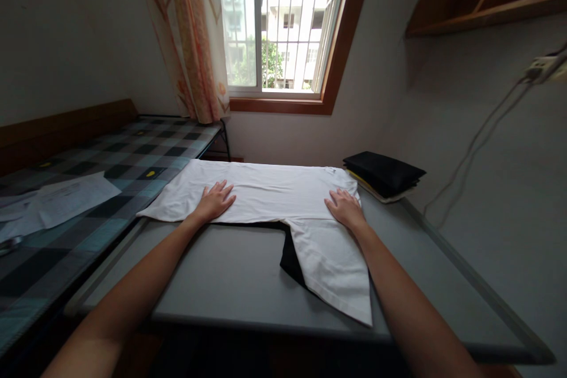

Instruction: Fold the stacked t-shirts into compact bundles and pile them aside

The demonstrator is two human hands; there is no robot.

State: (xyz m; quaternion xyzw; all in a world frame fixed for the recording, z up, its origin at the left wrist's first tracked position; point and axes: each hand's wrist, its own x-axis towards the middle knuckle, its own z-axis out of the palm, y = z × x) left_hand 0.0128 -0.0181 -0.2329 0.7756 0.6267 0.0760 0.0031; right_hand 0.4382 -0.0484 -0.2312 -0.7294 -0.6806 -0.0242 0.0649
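Observation:
A white T-shirt [270,192] lies spread sideways over the grey table [221,277], one sleeve pointing toward me. Black cloth [290,257] shows from beneath its near edge and under the sleeve. My left hand [215,201] rests flat on the shirt's body, left of the middle, with fingers spread. Near the shoulder end, my right hand [344,208] also lies flat on the white fabric, fingers apart. Neither hand grips anything. The shirt's far left corner reaches over the table's left side, close to the bed.
A stack of folded black cloth [383,172] sits at the table's back right. On the left is a bed with a checked cover [128,159], bearing paper sheets [66,204]. A curtain [195,35] hangs beside the window. Cables [476,144] run down the right wall.

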